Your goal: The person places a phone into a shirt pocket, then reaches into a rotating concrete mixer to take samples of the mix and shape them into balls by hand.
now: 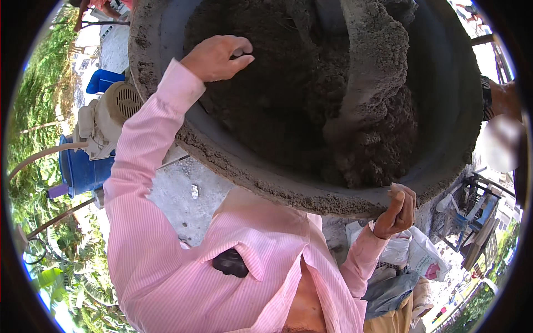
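A wide round mixer drum (266, 198) fills the upper middle, its rim crusted with grey mortar. Inside lies dark wet mortar (383, 144), heaped against a thick mortar-coated blade (377, 61). Over the drum's left inner side is my left hand (219, 58), thumb and fingers curled toward each other; whatever they may hold is hidden. My right hand (397, 211) is at the near right rim with its fingers bent in and fingertips close to the inner edge. I cannot tell whether it touches the rim or holds anything. Both arms wear pink striped sleeves.
Left of the drum stand a beige motor (119, 108), a blue barrel (86, 169) and a blue container (105, 81). White sacks (425, 255) lie at lower right, near scrap timber (477, 216). Another person's arm (505, 100) shows at the right edge.
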Demonstrator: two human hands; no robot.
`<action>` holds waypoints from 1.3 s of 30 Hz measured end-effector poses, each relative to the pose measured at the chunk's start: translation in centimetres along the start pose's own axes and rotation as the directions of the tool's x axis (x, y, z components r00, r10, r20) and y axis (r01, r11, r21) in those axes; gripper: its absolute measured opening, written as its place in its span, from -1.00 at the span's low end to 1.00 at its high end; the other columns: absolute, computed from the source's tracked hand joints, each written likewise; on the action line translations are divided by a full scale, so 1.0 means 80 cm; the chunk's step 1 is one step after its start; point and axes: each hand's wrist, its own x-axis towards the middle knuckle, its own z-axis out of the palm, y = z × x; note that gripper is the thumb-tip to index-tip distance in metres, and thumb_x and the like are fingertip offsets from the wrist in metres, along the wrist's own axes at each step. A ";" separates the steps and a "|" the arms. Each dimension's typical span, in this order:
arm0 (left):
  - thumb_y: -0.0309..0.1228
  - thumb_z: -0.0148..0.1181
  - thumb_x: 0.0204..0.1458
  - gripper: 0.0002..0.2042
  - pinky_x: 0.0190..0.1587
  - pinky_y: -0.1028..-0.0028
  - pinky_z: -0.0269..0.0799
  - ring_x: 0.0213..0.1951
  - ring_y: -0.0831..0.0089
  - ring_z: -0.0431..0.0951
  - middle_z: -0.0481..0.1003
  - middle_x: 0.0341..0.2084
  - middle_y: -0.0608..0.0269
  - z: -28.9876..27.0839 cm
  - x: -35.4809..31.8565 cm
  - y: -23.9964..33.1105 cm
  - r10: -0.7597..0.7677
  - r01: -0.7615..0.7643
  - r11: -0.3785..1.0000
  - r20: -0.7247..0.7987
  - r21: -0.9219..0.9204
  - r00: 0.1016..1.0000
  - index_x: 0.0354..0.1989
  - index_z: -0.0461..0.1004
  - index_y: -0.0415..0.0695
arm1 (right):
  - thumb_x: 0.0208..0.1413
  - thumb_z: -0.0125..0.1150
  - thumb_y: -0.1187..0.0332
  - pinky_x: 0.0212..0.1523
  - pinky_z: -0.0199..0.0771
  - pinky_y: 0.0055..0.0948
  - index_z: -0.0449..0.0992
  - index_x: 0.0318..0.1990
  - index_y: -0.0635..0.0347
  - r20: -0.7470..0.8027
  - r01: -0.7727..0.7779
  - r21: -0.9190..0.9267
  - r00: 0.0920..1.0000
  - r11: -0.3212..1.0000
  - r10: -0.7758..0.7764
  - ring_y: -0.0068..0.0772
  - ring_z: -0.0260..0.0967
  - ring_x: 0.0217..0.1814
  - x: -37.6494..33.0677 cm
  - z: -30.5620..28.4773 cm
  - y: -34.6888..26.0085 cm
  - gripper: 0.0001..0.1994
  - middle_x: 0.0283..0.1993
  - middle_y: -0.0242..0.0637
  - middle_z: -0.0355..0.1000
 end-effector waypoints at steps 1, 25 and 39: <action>-0.23 0.20 0.09 -0.70 -0.13 0.29 0.46 -0.22 0.13 0.58 0.58 -0.29 0.01 0.025 0.034 -0.005 -0.046 0.052 0.998 0.163 -0.029 0.985 -0.15 0.52 -0.21 | 0.21 0.07 0.38 -0.31 0.42 -0.33 0.55 -0.42 0.38 -0.001 0.008 -0.011 1.000 1.000 -0.008 -0.20 0.46 -0.36 0.001 0.001 -0.002 -0.75 -0.39 -0.09 0.54; -0.08 0.32 -0.18 -0.33 0.19 0.22 0.37 0.14 0.01 0.44 0.44 0.10 -0.07 0.450 0.010 -0.032 -0.362 0.289 0.925 0.799 0.245 0.480 0.13 0.41 -0.20 | -0.02 0.30 0.56 -0.33 0.43 -0.40 0.56 -0.37 0.36 0.021 -0.233 -0.051 0.972 0.971 0.234 -0.23 0.47 -0.41 0.016 0.003 -0.007 -0.94 -0.40 -0.14 0.55; 0.06 0.05 0.13 -0.51 -0.42 0.32 0.51 -0.42 0.36 0.55 0.49 -0.44 0.11 0.283 0.084 0.201 0.132 0.398 0.840 0.851 -0.368 0.508 -0.04 0.47 -0.15 | 0.02 0.32 0.48 -0.43 0.38 -0.47 0.55 -0.39 0.22 0.004 -0.191 -0.042 0.982 0.981 0.191 -0.38 0.40 -0.52 0.024 0.006 -0.007 -0.95 -0.48 -0.27 0.47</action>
